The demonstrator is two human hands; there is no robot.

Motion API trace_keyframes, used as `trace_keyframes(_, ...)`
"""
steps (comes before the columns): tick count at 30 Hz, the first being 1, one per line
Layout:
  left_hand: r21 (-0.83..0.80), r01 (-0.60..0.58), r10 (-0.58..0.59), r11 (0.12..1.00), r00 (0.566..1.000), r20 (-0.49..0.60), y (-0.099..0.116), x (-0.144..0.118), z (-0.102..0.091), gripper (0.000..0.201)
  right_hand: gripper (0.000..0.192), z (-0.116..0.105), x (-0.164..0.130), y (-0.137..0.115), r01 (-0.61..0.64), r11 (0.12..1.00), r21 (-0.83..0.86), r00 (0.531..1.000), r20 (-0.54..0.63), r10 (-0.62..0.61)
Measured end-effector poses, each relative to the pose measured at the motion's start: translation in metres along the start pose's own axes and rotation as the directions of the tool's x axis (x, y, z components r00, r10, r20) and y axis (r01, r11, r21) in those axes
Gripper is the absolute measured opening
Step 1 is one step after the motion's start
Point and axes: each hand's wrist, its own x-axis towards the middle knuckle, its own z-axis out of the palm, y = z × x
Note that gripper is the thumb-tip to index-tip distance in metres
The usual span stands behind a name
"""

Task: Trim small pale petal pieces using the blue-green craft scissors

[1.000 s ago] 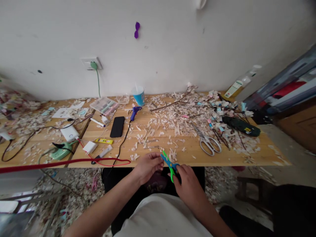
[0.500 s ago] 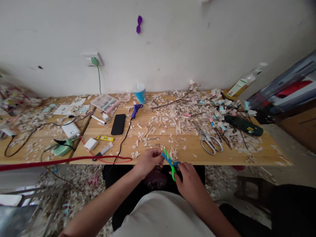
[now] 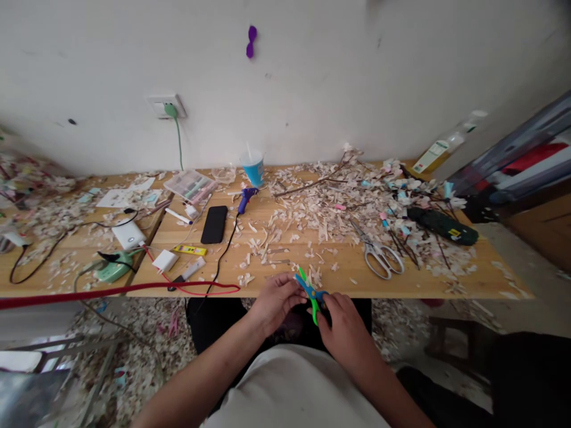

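Note:
My right hand [image 3: 342, 321] grips a pair of blue and green scissors [image 3: 311, 293] by the handles, just past the table's front edge. The blades point up and left, slightly apart. Beside their tips is my left hand [image 3: 280, 303], its thumb and fingers drawn together in a pinch. Whatever lies between those fingertips is too small to make out. Cream-coloured scraps [image 3: 314, 276] lie on the wood right behind the blades.
On the wooden table [image 3: 276, 286] are larger grey-handled scissors [image 3: 382, 259], a black phone [image 3: 215, 224], a purple glue gun [image 3: 246, 200] and a blue cup [image 3: 253, 167]. Scraps and twigs [image 3: 312, 189] cover the right side. A red cord [image 3: 111, 291] crosses the left front.
My left hand has turned a little, so more of its fingers show, and it has shifted slightly right. The scissors have moved slightly right with my right hand.

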Motion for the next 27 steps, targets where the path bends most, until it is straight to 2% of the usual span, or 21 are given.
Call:
trace_keyframes(6, 0.012, -0.067, 0.067, 0.998, 0.998, -0.003, -0.001, 0.001, 0.001, 0.031, 0.017, -0.002, 0.0, 0.001, 0.006, 1.0, -0.007, 1.0, 0.002, -0.006)
trace_keyframes(13, 0.277, -0.162, 0.158, 0.947, 0.987, 0.039, 0.007, 0.003, -0.005, 0.032, 0.015, -0.007, 0.001, -0.001, 0.019, 1.0, 0.007, 1.0, 0.018, -0.019)
trace_keyframes(27, 0.489, -0.2, 0.137, 0.849, 0.977, 0.162, 0.024, 0.003, -0.01, 0.029, 0.01, -0.011, 0.001, -0.003, 0.004, 1.0, 0.006, 0.999, 0.054, -0.004)
